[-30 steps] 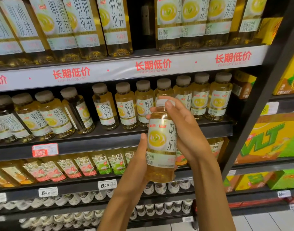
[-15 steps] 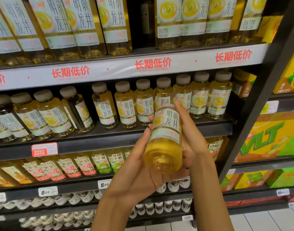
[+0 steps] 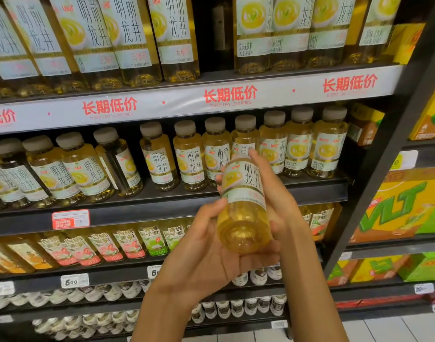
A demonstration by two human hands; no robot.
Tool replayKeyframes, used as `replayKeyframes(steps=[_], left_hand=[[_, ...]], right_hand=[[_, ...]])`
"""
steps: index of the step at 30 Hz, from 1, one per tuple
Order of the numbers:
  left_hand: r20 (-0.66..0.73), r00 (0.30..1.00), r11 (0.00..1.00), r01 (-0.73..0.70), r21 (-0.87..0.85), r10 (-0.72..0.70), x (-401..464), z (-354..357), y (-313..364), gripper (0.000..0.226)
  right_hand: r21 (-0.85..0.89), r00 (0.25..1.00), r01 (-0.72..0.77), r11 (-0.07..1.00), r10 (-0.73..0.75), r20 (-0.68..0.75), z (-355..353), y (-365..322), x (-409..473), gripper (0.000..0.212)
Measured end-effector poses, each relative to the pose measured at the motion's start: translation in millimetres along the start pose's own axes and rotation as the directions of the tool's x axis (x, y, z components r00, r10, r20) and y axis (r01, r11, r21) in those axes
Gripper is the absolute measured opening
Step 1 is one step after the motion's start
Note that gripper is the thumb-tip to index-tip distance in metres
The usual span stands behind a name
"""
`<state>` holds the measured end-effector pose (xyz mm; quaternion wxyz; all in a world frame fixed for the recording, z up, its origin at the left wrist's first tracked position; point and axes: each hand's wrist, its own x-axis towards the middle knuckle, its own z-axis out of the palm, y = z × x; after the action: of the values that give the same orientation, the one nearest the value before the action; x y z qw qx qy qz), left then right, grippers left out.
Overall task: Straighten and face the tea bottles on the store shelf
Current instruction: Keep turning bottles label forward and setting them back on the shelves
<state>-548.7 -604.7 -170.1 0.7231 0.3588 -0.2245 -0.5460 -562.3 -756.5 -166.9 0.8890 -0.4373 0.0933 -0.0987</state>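
A tea bottle (image 3: 244,206) sat a little right of the frame's centre, held off the shelf between both hands. It was tipped so that its round base faced the camera and its top pointed up and away toward the middle shelf (image 3: 162,206). The left hand (image 3: 211,253) cupped it from the lower left, thumb laid along the bottle's left side and curled fingers wrapped beneath the base. The right hand (image 3: 278,193) gripped it from the right, fingers reaching up along the label, with the fingertips close to the hidden cap.

The bottle was clear plastic filled with pale golden tea. A white label with large black Chinese characters, a small red brand mark and a yellow-green picture wrapped its upper body; the bare lower part showed the liquid and the ribbed bottom.

Behind it, across the middle of the frame, stood a row of matching bottles (image 3: 191,156) with beige caps. Those on the right faced forward, while the ones at the left leaned and one showed its label turned aside. Larger bottles (image 3: 174,38) of the same tea filled the upper shelf, above a white price strip (image 3: 231,96) with red lettering.
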Motion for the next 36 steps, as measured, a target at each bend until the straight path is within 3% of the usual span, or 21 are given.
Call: replayKeyframes(steps=[2, 4, 6, 11, 13, 15, 21, 25, 29, 32, 36], left_hand=[[0.024, 0.999, 1.0, -0.025, 0.012, 0.025, 1, 1, -1, 0.055], [-0.029, 0.999, 0.999, -0.025, 0.032, 0.026, 1, -2, -2, 0.057], [-0.068, 0.996, 0.998, -0.059, 0.035, 0.061, 2, -3, -2, 0.059], [-0.148, 0.974, 0.976, -0.148, 0.16, 0.172, 2, -2, -1, 0.064], [-0.21, 0.956, 0.954, -0.149, 0.262, 0.207, 3, -7, 0, 0.063], [-0.177, 0.95, 0.902, -0.171, 0.396, 0.258, 5, -9, 0, 0.061], [-0.03, 0.911, 0.712, -0.299, 0.636, 0.41, 9, -10, 8, 0.053], [-0.011, 0.858, 0.572, -0.332, 0.75, 0.513, 16, -12, 16, 0.062], [-0.005, 0.768, 0.468, -0.385, 0.795, 0.64, 23, -15, 22, 0.064], [0.005, 0.721, 0.426, -0.415, 0.804, 0.693, 27, -19, 24, 0.065], [0.054, 0.691, 0.367, -0.446, 0.816, 0.721, 29, -18, 27, 0.068]], right_hand=[[-0.037, 0.994, 0.1, 0.994, -0.099, 0.042, 7, -9, 0, 0.055], [-0.12, 0.967, 0.245, 0.962, -0.233, 0.1, 14, -21, -3, 0.034], [-0.205, 0.938, 0.339, 0.918, -0.312, 0.153, 21, -29, -6, 0.029], [-0.384, 0.931, 0.365, 0.848, -0.33, 0.156, 32, -37, -17, 0.039], [-0.359, 0.931, 0.365, 0.859, -0.332, 0.152, 32, -34, -21, 0.046], [-0.315, 0.904, 0.426, 0.848, -0.39, 0.175, 33, -33, -24, 0.05], [-0.222, 0.743, 0.662, 0.716, -0.589, 0.318, 32, -40, -32, 0.037], [-0.268, 0.706, 0.701, 0.661, -0.59, 0.391, 33, -44, -35, 0.043], [-0.316, 0.724, 0.677, 0.665, -0.525, 0.447, 26, -45, -37, 0.056], [-0.299, 0.721, 0.673, 0.677, -0.51, 0.469, 22, -43, -39, 0.059], [-0.303, 0.656, 0.726, 0.617, -0.491, 0.573, 22, -46, -45, 0.055]])
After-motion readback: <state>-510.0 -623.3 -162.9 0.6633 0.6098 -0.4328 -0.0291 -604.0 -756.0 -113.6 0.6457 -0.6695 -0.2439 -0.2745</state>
